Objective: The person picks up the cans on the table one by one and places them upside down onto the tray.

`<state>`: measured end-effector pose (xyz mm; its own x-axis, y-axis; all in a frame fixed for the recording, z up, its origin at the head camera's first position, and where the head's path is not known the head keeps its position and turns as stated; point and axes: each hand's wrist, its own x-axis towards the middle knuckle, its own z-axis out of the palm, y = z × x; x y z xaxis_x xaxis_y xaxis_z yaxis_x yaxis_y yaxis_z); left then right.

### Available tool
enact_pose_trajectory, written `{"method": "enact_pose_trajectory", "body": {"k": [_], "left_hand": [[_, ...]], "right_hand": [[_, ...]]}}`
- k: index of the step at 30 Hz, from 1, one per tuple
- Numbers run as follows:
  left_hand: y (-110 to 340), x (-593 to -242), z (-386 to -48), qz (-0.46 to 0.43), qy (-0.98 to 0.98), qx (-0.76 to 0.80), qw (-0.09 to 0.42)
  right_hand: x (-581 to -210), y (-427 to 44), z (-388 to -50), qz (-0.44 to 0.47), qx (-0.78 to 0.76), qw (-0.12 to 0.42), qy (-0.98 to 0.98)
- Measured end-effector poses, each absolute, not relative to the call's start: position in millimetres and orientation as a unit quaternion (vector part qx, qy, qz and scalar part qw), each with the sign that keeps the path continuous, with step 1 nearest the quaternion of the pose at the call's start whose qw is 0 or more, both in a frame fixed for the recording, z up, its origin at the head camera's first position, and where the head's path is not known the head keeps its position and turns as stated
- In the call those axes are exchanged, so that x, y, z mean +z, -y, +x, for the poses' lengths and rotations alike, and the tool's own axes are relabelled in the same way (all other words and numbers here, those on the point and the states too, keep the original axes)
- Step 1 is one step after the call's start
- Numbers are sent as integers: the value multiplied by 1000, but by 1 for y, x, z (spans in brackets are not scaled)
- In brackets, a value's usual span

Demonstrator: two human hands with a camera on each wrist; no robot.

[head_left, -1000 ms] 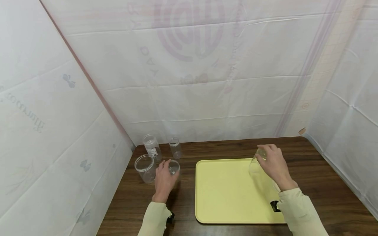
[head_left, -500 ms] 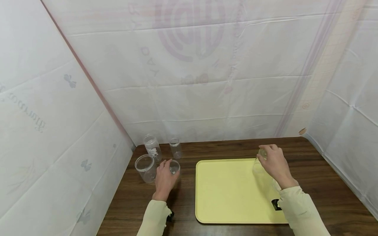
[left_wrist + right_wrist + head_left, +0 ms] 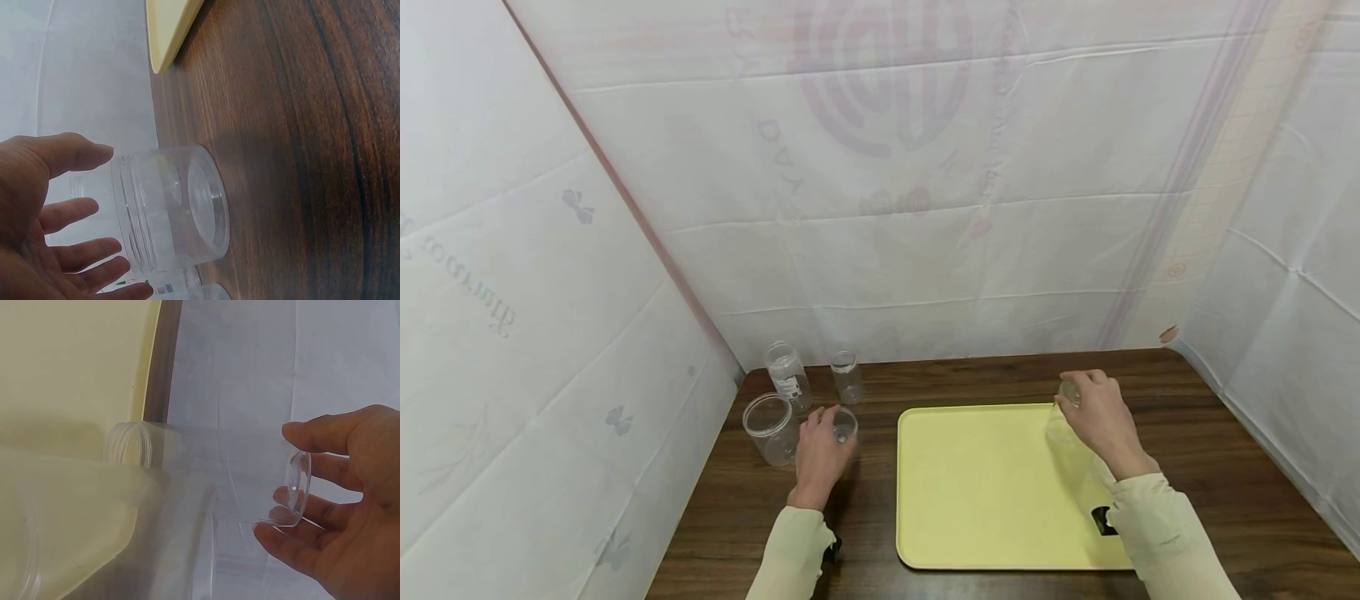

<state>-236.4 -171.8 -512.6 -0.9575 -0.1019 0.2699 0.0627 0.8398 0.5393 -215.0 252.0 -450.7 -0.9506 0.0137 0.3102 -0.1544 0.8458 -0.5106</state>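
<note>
1. Sleeves (image 3: pixel 1172 542) nearest me, forearms pointing forward, well apart.
2. Yellow tray (image 3: pixel 977 492) flat on wooden table (image 3: pixel 865 533); I see another clear jar (image 3: pixel 94 531) by right wrist, partly hidden.
3. Left hand (image 3: pixel 822 454): fingers spread, fairly straight, thumb across from them at rim of short jar (image 3: pixel 181 206), upright on table left of tray. Contact: can't tell. Pose probably just steadies it.
4. Right hand (image 3: pixel 1101 421): thumb and fingers clamped round base of upside-down jar (image 3: pixel 237 481), at tray's far right; base probably gripped because mouth points down. Mouth touching tray? Can't tell.
5. Wide jar (image 3: pixel 772 433) beside left hand; labelled jar (image 3: pixel 788 385), narrow jar (image 3: pixel 847 381) behind. All upright, probably grouped for easy left-hand reach.
6. White sheet (image 3: pixel 910 258) hangs behind.
</note>
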Motion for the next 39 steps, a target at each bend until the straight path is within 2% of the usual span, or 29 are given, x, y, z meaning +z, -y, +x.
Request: {"method": "enact_pose_trajectory", "body": {"k": [11, 39], "left_hand": [[175, -511, -241, -10, 956, -248, 156], [177, -514, -246, -12, 964, -236, 122]], "right_hand": [[-454, -255, -216, 37, 271, 145, 951], [-464, -258, -217, 29, 267, 121, 956]]}}
